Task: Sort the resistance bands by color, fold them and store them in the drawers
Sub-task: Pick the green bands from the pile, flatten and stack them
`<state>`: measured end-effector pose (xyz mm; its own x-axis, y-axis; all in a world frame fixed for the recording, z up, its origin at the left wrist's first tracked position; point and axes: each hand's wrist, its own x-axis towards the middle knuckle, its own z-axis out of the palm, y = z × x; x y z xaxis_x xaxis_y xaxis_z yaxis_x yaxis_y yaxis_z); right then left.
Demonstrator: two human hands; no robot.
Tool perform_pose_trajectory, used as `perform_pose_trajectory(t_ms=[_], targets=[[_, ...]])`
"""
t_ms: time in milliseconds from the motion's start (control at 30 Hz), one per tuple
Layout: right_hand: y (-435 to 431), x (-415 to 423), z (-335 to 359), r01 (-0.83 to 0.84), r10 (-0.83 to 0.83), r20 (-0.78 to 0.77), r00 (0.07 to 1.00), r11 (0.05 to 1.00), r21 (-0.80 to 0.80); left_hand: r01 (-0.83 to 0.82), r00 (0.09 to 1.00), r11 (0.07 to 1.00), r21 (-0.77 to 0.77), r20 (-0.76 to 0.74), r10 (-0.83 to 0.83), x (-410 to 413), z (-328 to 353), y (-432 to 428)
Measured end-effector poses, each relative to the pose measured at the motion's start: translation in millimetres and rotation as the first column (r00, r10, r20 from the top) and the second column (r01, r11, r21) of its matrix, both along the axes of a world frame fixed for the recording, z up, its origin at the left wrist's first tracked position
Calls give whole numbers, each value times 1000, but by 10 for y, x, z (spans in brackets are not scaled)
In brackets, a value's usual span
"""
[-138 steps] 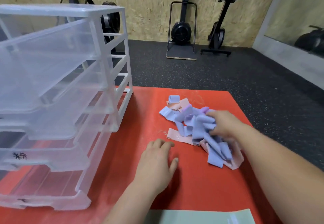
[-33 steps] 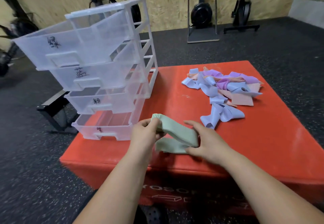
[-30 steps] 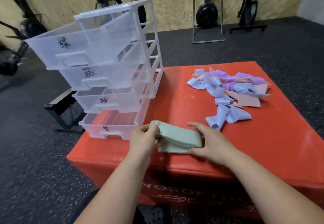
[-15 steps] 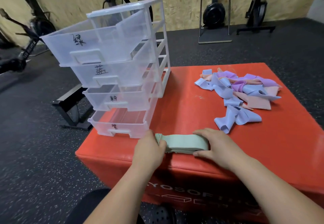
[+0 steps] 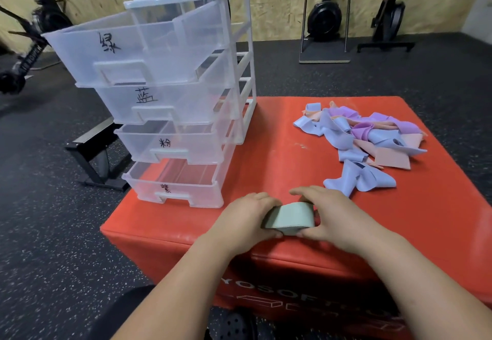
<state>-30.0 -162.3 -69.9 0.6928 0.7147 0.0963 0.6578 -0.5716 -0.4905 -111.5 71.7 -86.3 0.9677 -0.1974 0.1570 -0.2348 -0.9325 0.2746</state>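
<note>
two hands (image 5: 243,217) (image 5: 336,216) grip folded green band (image 5: 290,219), lengthwise left-right.

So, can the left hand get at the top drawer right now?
Probably yes. The top drawer is pulled out, and nothing stands between it and the left hand, though that hand and the right hand both grip the folded green band.

Four drawers (image 5: 170,105), one green band (image 5: 289,219)
</note>
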Motion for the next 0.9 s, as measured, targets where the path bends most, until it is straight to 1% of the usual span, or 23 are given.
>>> perform_pose_trajectory(t_ms=[100, 167, 300, 400, 467, 567, 667, 700, 767, 833, 900], targets=[[-80, 70, 50, -25, 25, -59, 998, 1000, 0, -18, 999, 994, -112, -35, 14, 33, 49, 37], [-120, 115, 47, -25, 24, -78, 997, 1000, -12, -37, 998, 991, -132, -49, 31, 50, 60, 75], [-127, 173, -22, -49, 45, -74, 996, 997, -55, -54, 997, 997, -56, -60, 51, 73, 78, 84], [-120, 171, -75, -41, 37, -67, 997, 997, -62, -38, 999, 999, 15, -18, 38, 64, 79, 22], [-115, 157, -87, -24, 21, -66, 998, 998, -55, 1, 1000, 1000, 21, 10, -1, 61, 82, 0], [-106, 143, -81, 1, -7, -56, 998, 996, -92, 42, 999, 999, 13, -13, -42, 66, 91, -41], [-117, 119, -51, 13, -23, -77, 997, 993, -120, 48, 998, 999, -8, -45, -48, 86, 89, -64], [-131, 113, -33, 24, -37, -104, 994, 992, -125, 47, 998, 999, -16, -47, -48, 96, 90, -60], [-157, 82, 19, 74, -101, -214, 972, 989, -130, 44, 998, 999, -20, -53, -45, 112, 94, -52], [-148, 31, 59, 181, -213, -305, 928, 975, -130, 39, 997, 999, -12, -63, -40, 116, 95, -61], [-84, -38, 48, 263, -295, -318, 901, 955, -140, 39, 998, 999, -3, -57, -39, 114, 95, -74]])
